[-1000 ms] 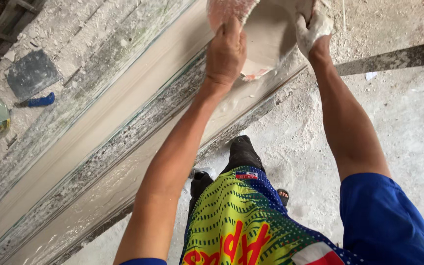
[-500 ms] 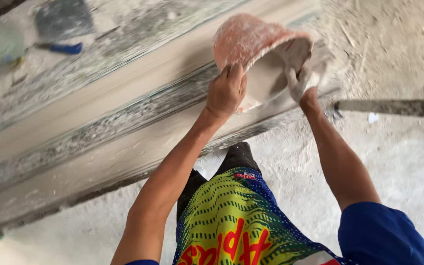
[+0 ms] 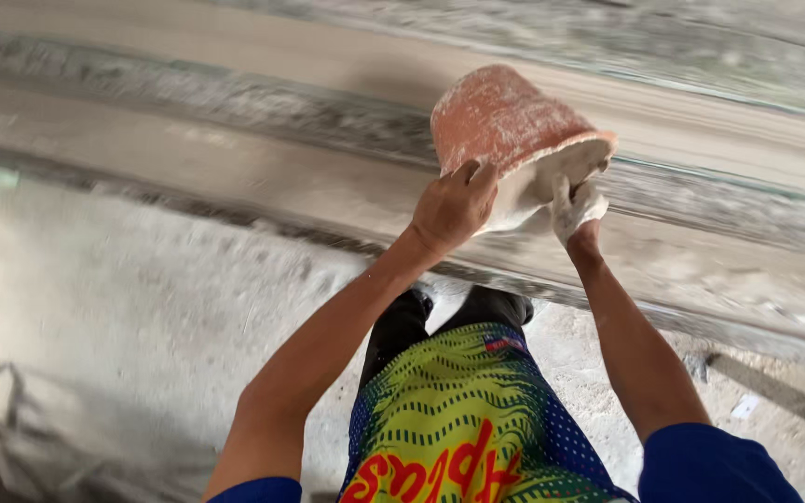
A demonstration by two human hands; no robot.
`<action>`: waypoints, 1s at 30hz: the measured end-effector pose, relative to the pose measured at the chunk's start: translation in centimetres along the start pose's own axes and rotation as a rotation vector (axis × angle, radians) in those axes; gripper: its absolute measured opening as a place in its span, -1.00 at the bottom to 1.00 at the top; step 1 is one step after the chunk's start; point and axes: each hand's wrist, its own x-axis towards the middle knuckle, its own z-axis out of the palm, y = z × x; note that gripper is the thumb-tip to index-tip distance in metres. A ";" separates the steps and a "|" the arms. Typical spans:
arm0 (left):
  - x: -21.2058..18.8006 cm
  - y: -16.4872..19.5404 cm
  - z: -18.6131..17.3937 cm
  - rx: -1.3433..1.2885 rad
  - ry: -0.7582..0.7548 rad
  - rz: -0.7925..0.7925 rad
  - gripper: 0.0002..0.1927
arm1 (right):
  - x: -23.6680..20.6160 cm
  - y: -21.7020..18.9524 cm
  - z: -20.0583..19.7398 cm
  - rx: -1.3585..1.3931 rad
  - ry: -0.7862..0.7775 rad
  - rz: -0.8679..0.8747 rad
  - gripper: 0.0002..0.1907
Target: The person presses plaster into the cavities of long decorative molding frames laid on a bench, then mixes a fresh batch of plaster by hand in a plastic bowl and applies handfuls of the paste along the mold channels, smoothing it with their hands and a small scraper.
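I see a reddish-orange bucket [image 3: 505, 116], round and slightly tapered, its plastic skin dusted and crusted with pale dried plaster, tipped well over so its open mouth faces down and towards me. It is held up over a long pale moulded length [image 3: 235, 172] that runs across the view from left to right. My left hand [image 3: 454, 205] is pressed against the near side of the bucket, fingers [image 3: 477, 172] curled together over its rim and wall, clamped on it. My right hand [image 3: 578, 205] is coated white with wet plaster and sits at the mouth of the bucket, at its lower edge; its fingers are bunched close together, but I cannot tell whether they grip the rim or reach inside. A pale grey, smooth mass of plaster [image 3: 528, 191] shows inside the opening, between the two hands. The moulded length has flat cream bands, with rough grey-speckled strips between, all streaked and blurred here. Below it lies a dusty floor [image 3: 142, 298], off-white, gritty and scuffed, with small scraps near the right edge. Some thin grey rods [image 3: 2, 438] lie in a loose tangle at the lower left. My patterned yellow-green shorts [image 3: 458, 419] and blue sleeves fill the bottom of the view.
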 end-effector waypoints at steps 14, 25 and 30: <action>-10.7 -30.7 -32.0 0.296 0.214 -0.273 -0.85 | 1.6 -34.6 38.5 0.088 -0.103 -0.341 -0.49; -16.1 -55.1 -57.9 0.519 0.290 -0.271 -0.78 | 2.1 -61.6 67.4 0.165 -0.250 -0.465 -0.50; -18.9 -65.7 -68.6 0.514 0.272 -0.382 -0.89 | 1.0 -73.2 79.1 0.254 -0.421 -0.283 -0.56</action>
